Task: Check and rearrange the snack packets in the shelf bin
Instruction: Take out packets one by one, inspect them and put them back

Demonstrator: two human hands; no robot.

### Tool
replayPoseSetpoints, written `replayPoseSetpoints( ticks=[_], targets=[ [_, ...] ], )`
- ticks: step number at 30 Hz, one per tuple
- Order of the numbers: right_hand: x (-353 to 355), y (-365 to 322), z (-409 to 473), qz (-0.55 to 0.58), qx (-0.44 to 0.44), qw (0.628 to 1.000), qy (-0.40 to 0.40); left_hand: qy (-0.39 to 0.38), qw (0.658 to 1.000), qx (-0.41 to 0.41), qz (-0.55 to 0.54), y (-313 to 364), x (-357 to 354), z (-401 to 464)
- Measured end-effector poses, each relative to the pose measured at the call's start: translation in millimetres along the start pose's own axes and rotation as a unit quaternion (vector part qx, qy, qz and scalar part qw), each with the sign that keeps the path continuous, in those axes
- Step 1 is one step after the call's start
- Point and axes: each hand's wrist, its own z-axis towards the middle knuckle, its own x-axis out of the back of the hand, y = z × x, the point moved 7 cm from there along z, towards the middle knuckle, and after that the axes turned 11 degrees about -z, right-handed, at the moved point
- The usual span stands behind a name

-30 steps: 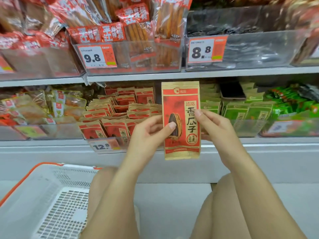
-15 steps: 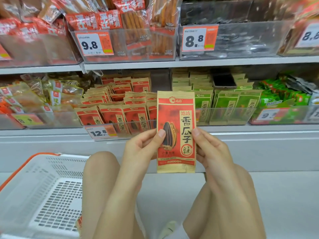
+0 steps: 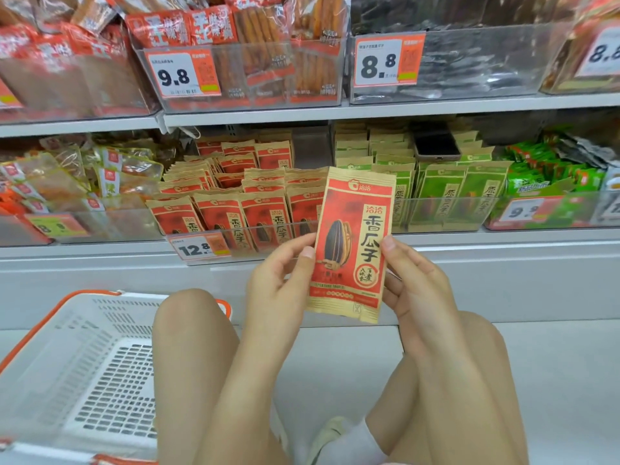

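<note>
Both hands hold one red-and-tan sunflower seed packet [image 3: 352, 245] upright, slightly tilted, in front of the lower shelf [image 3: 469, 245]. Left hand [image 3: 280, 280] pinches the packet's left edge, thumb on the front approx. mid-height, other fingers [image 3: 285, 251] curled behind it. Right hand [image 3: 414, 285] grips the right edge the same way: thumb tip on the front, rest of the fingers wrapped behind. Just behind and to the left of the left fingers sits the clear shelf bin [image 3: 235, 238] w/ rows of matching red packets [image 3: 221, 219] standing upright, price tag 12.8 [image 3: 196, 248] on its front. Behind and to the right of the right fingers, a second bin holds green packets [image 3: 446, 196] of the same shape; a dark phone [image 3: 436, 146] lies on top of those, further back. Upper shelf above the hands carries bins tagged 9.8 [image 3: 174, 75] and 8.8 [image 3: 379, 63]. Below and left of the left hand, beside the person's left knee [image 3: 188, 317], stands a white shopping basket [image 3: 67, 357] w/ orange rim. Person is crouched, both knees in view below the packet.
</note>
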Motion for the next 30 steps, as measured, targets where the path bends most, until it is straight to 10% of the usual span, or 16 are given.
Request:
replayPoseSetpoints(
  ticks=[9,30],
  targets=[
    [-1.9,-1.3,-0.3,-0.018,0.016,1.0,-0.001,-0.135,0.979,0.091,0.122,-16.4,-26.1,-7.7],
    [-5.5,-47.0,17.6,-0.124,0.103,0.986,0.032,-0.152,0.98,0.128,0.028,-39.8,-20.2,-6.7]
  ],
)
